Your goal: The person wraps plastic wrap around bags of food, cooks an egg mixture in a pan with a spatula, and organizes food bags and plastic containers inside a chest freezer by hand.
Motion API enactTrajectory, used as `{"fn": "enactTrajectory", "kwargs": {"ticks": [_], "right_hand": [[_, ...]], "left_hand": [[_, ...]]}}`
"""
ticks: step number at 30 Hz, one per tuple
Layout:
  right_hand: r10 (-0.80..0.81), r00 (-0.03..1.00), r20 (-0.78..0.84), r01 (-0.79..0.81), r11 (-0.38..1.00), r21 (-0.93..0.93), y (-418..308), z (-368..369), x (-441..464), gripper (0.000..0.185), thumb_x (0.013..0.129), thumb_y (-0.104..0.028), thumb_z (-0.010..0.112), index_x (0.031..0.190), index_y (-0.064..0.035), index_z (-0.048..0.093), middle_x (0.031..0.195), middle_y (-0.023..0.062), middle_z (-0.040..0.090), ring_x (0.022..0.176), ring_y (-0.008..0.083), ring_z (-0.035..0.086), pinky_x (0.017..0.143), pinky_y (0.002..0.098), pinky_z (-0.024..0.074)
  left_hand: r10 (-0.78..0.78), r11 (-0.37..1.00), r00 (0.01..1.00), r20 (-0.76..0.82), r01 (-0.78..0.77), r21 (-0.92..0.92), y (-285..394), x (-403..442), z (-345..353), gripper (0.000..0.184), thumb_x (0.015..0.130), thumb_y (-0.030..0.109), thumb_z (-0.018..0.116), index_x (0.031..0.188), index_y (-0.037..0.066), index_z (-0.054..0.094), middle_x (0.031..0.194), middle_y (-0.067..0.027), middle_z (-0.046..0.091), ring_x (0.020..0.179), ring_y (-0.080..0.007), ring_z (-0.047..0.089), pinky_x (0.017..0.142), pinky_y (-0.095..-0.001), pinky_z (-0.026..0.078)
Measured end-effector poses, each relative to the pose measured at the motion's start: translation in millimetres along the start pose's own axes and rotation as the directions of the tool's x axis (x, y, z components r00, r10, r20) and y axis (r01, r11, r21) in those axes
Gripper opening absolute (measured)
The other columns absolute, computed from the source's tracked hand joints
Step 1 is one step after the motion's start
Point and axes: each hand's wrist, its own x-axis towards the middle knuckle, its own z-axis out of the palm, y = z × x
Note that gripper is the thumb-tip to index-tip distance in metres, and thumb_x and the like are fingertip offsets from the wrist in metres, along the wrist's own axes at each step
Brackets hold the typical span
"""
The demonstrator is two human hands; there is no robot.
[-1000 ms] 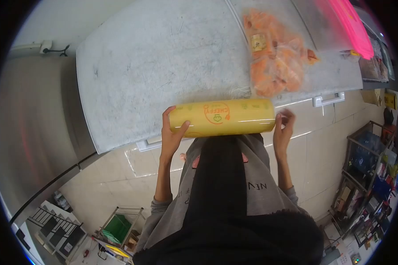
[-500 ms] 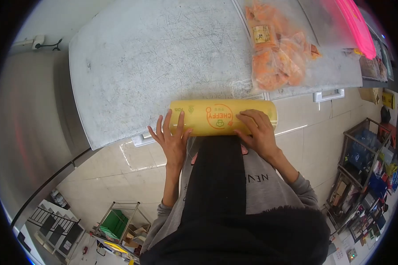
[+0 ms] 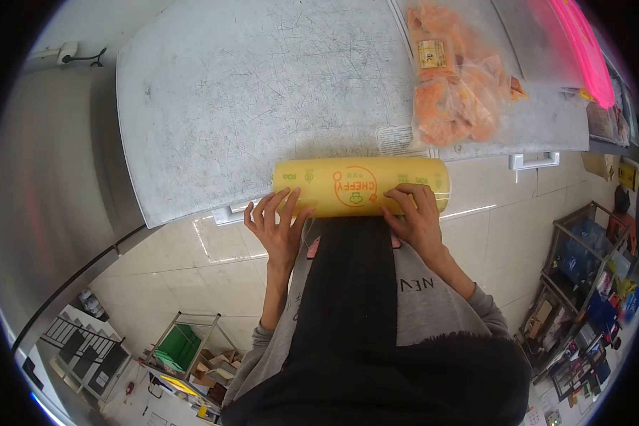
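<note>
A yellow cling film roll (image 3: 321, 177) printed "CHEFFY" lies crosswise at the near edge of the white, scratched top (image 3: 263, 92), close to my body. My left hand (image 3: 277, 226) grips its left end, fingers bent over the near side and thumb against the lower edge. Toward the right end, my right hand (image 3: 417, 219) holds the roll with curled fingers on top and the thumb low on the near side. The underside of the roll is hidden.
Clear bags of orange food pieces (image 3: 458, 99) lie at the back right of the top. Beside them stands a translucent container with a pink rim (image 3: 589, 57). A white handle (image 3: 534, 161) juts from the front edge. Loaded shelves (image 3: 575, 270) stand at right.
My left fingers have slid down from the top of the roll toward its near side and bent more. My right hand has shifted slightly down; the view has tilted a little.
</note>
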Motion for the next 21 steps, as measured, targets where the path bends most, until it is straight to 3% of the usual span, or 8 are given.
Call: {"fn": "enactTrajectory", "kwargs": {"ticks": [6, 8, 9, 11, 14, 16, 18, 21], "right_hand": [[0.016, 1.0, -0.026, -0.015, 0.999, 0.034, -1, -1, 0, 0.032, 0.061, -0.004, 0.072, 0.091, -0.0081, 0.059, 0.09, 0.006, 0.052, 0.085, 0.0253, 0.051, 0.073, 0.0353, 0.0435], [0.019, 0.999, -0.03, -0.017, 0.999, 0.036, 0, 0, -1, 0.032, 0.061, -0.004, 0.072, 0.09, -0.008, 0.059, 0.09, 0.0061, 0.052, 0.085, 0.0252, 0.051, 0.073, 0.0351, 0.0435], [0.019, 0.999, -0.036, -0.018, 0.999, 0.039, 1, 2, -1, 0.032, 0.061, -0.004, 0.072, 0.09, -0.008, 0.059, 0.09, 0.0062, 0.053, 0.085, 0.0251, 0.052, 0.073, 0.0349, 0.0435], [0.024, 0.999, -0.033, -0.023, 0.998, 0.053, 4, 3, -5, 0.032, 0.062, -0.005, 0.071, 0.091, -0.009, 0.058, 0.092, 0.0064, 0.052, 0.087, 0.0255, 0.051, 0.074, 0.0355, 0.0428], [0.107, 0.993, -0.041, -0.102, 0.988, 0.114, 4, 2, -3, 0.032, 0.062, -0.006, 0.07, 0.091, -0.0099, 0.057, 0.092, 0.0066, 0.052, 0.089, 0.0262, 0.051, 0.075, 0.0365, 0.0423], [0.186, 0.981, -0.053, -0.176, 0.971, 0.164, 2, -1, 2, 0.031, 0.063, -0.006, 0.07, 0.091, -0.0097, 0.057, 0.092, 0.0068, 0.052, 0.088, 0.0263, 0.051, 0.074, 0.0369, 0.0424], [0.088, 0.996, 0.022, -0.089, 0.993, 0.075, 0, -10, 8, 0.031, 0.063, -0.007, 0.069, 0.092, -0.0087, 0.057, 0.09, 0.0073, 0.052, 0.085, 0.0266, 0.052, 0.074, 0.0377, 0.0427], [0.01, 0.999, 0.04, -0.011, 1.0, 0.019, -1, -12, 10, 0.03, 0.066, -0.008, 0.068, 0.093, -0.0079, 0.056, 0.089, 0.0076, 0.052, 0.082, 0.0265, 0.052, 0.073, 0.0365, 0.0432]], "left_hand": [[0.118, 0.991, 0.992, 0.035, -0.116, -0.068, 8, 14, -11, 0.041, 0.067, 0.026, 0.074, 0.105, 0.017, 0.061, 0.105, 0.001, 0.054, 0.101, -0.0197, 0.048, 0.094, -0.0431, 0.029], [0.192, 0.95, 0.979, 0.061, -0.17, -0.264, 22, 27, -9, 0.039, 0.069, 0.024, 0.072, 0.106, 0.017, 0.061, 0.107, 0.0009, 0.054, 0.102, -0.0191, 0.048, 0.092, -0.0415, 0.032], [0.192, 0.95, 0.979, 0.063, -0.17, -0.263, 30, 33, -5, 0.039, 0.069, 0.024, 0.072, 0.106, 0.017, 0.061, 0.107, 0.0009, 0.054, 0.102, -0.0191, 0.048, 0.092, -0.0415, 0.032], [0.313, 0.871, 0.944, 0.103, -0.243, -0.426, 50, 47, 6, 0.038, 0.066, 0.022, 0.073, 0.102, 0.016, 0.063, 0.106, -0.0015, 0.056, 0.101, -0.0237, 0.049, 0.087, -0.0388, 0.037], [0.427, 0.824, 0.892, 0.151, -0.314, -0.472, 75, 63, 15, 0.038, 0.066, 0.021, 0.071, 0.102, 0.015, 0.062, 0.108, -0.0021, 0.055, 0.101, -0.024, 0.049, 0.087, -0.0387, 0.038], [0.435, 0.814, 0.886, 0.159, -0.312, -0.491, 76, 67, 20, 0.038, 0.065, 0.019, 0.071, 0.102, 0.015, 0.062, 0.109, -0.0021, 0.055, 0.102, -0.0241, 0.048, 0.088, -0.0386, 0.037], [0.445, 0.802, 0.879, 0.17, -0.307, -0.512, 77, 70, 19, 0.038, 0.065, 0.017, 0.07, 0.102, 0.015, 0.062, 0.109, -0.0021, 0.054, 0.103, -0.0243, 0.047, 0.089, -0.0385, 0.037], [0.378, 0.822, 0.882, 0.282, -0.179, -0.541, 69, 75, 11, 0.037, 0.064, 0.015, 0.069, 0.101, 0.014, 0.061, 0.11, -0.0014, 0.054, 0.105, -0.0241, 0.046, 0.09, -0.0387, 0.036]]}}
